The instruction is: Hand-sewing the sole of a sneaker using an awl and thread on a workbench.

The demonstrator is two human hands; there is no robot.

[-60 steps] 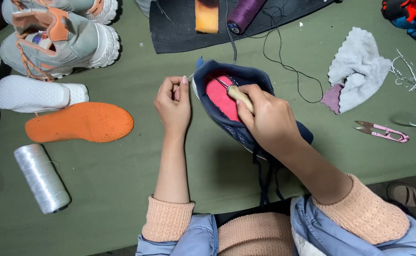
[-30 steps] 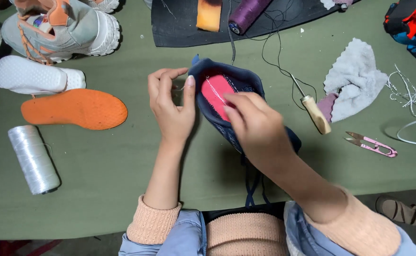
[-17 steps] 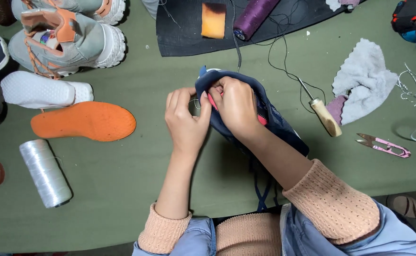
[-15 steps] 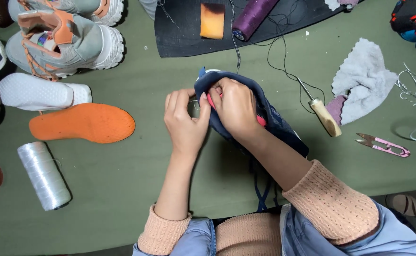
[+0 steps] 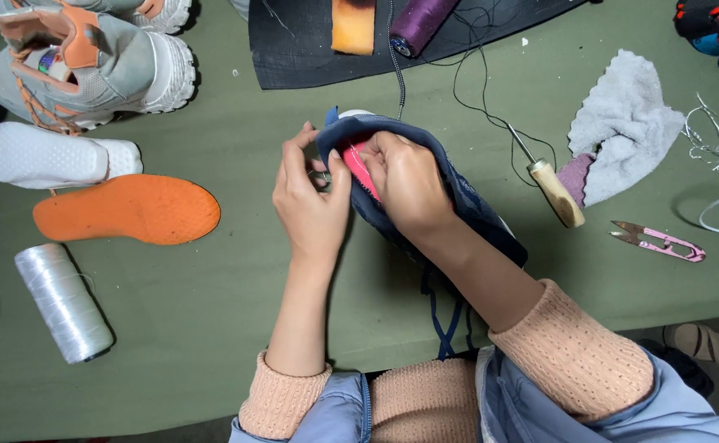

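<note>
Head view, work surface seen from above. Both hands meet over a dark blue fabric shoe upper with a bright pink lining [image 5: 466, 213], which lies on the green cloth-covered table [image 5: 236, 328] directly in front of the person. The left hand [image 5: 312, 205] cups the upper's open end from the outside, fingers curled narrow and pinched against the rim, apparently to steady the edge. The right hand [image 5: 409, 184] reaches over that rim, fingertips closed together on the pink lining just beside the left thumb; whether they pinch a needle or thread cannot be told. The upper's long axis runs diagonally, its open end under the fingers pointing up and to the left, the other end trailing toward the person's right forearm, with dark laces hanging below.

Beyond the right knuckles, apart from them, lies a wooden-handled awl [image 5: 552, 187], dark thread leading from it toward a purple thread spool [image 5: 421, 23]. Further right rest pink thread snips [image 5: 659, 241]. Well left of the left hand lie an orange foam insole [image 5: 126, 209] and a white thread spool [image 5: 63, 302].
</note>
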